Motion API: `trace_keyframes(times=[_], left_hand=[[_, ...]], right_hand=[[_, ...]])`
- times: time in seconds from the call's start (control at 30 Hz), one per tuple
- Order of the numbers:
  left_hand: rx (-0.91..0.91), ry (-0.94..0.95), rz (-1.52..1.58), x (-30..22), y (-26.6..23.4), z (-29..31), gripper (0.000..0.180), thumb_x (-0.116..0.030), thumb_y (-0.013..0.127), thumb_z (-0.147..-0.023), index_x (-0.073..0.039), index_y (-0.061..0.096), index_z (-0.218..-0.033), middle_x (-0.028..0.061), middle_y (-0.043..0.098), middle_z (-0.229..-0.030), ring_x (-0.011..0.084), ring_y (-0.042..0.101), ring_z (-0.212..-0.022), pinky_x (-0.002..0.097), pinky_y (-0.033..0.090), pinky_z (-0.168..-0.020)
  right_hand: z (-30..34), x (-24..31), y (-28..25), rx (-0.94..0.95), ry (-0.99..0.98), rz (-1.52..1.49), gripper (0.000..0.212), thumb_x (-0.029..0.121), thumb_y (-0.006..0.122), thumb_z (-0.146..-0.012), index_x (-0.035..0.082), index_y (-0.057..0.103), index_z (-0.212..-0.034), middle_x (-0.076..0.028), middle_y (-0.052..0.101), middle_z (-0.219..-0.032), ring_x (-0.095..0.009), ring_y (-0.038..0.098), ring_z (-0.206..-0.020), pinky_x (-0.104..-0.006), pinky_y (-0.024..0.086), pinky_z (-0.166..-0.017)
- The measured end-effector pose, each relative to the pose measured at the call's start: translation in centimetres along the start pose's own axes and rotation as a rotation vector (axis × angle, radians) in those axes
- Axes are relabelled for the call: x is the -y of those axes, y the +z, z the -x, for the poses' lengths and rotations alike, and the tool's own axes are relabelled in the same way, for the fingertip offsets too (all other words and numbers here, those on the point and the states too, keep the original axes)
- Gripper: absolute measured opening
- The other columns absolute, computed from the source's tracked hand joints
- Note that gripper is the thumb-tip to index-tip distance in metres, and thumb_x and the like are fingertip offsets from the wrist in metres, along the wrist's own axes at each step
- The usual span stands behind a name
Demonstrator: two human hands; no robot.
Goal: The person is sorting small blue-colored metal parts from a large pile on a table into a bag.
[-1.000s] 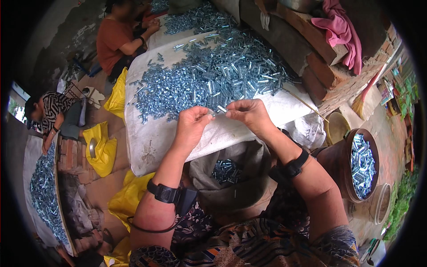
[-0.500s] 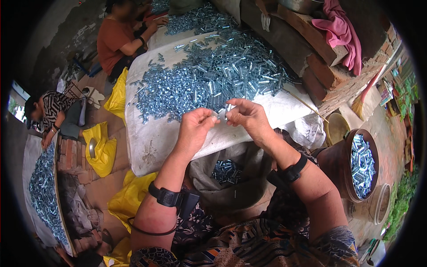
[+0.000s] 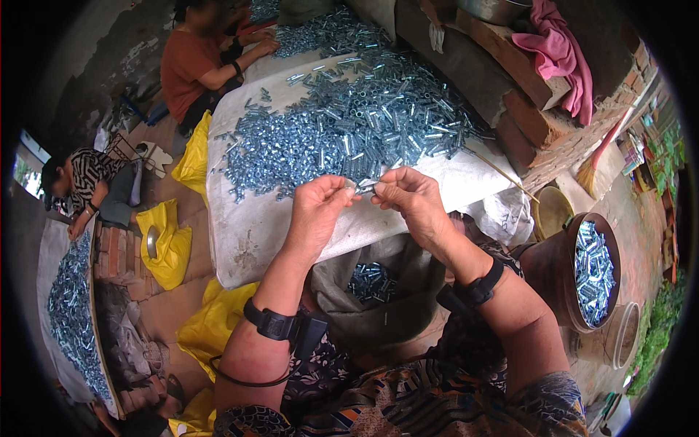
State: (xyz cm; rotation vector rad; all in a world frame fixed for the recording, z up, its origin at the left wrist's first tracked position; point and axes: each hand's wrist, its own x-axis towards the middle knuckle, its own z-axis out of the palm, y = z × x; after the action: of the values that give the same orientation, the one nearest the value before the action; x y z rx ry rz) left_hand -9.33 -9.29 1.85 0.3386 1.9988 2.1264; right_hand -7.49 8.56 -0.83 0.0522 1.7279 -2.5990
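Observation:
Both my hands meet over the near edge of a table covered in white sacking (image 3: 255, 240). My left hand (image 3: 318, 211) is closed, thumb and fingertips pinching a small shiny metal piece (image 3: 351, 185). In the fingertips of my right hand (image 3: 413, 200), also closed, is a short metal sleeve (image 3: 370, 184), pointing at the left hand's piece. The two parts are almost end to end; whether they are joined cannot be made out. Just beyond lies a broad heap of metal sleeves (image 3: 400, 109), with smaller nut-like pieces (image 3: 262, 146) at its left.
Below my hands, a dark cloth-lined container (image 3: 335, 295) holds finished-looking metal parts. At right stands a brown bucket (image 3: 561, 255) full of sleeves, near a brick ledge (image 3: 539, 124) with a pink cloth (image 3: 557, 51). Two people work at left. Yellow bags (image 3: 167, 247) lie there.
My right hand has tipped the sleeve from upright to nearly level and brought it against or close to the left hand's piece. The left hand has shifted very little.

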Motion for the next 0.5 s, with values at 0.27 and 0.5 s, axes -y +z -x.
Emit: trace_keyframes(times=[0.27,0.5], left_hand=[[-0.004,0.039,0.010,0.01,0.17,0.17,0.011,-0.004,0.057,-0.086,0.004,0.062,-0.092,0.0051,0.063,-0.083,0.0102,0.060,-0.077,0.0229,0.047,-0.072],[0.003,0.084,-0.046,0.24,0.35,0.38,0.012,-0.002,0.058,-0.085,0.005,0.061,-0.094,0.0063,0.064,-0.086,0.0100,0.060,-0.076,0.0226,0.048,-0.071]], right_hand=[[0.29,-0.14,0.14,-0.002,0.008,-0.058,0.012,0.005,0.065,-0.083,0.003,0.059,-0.093,-0.006,0.065,-0.082,-0.016,0.065,-0.076,-0.0247,0.050,-0.067],[0.92,0.25,0.16,-0.021,0.117,-0.187,0.010,0.002,0.063,-0.084,0.003,0.060,-0.093,-0.007,0.065,-0.084,-0.017,0.065,-0.077,-0.0258,0.052,-0.069]])
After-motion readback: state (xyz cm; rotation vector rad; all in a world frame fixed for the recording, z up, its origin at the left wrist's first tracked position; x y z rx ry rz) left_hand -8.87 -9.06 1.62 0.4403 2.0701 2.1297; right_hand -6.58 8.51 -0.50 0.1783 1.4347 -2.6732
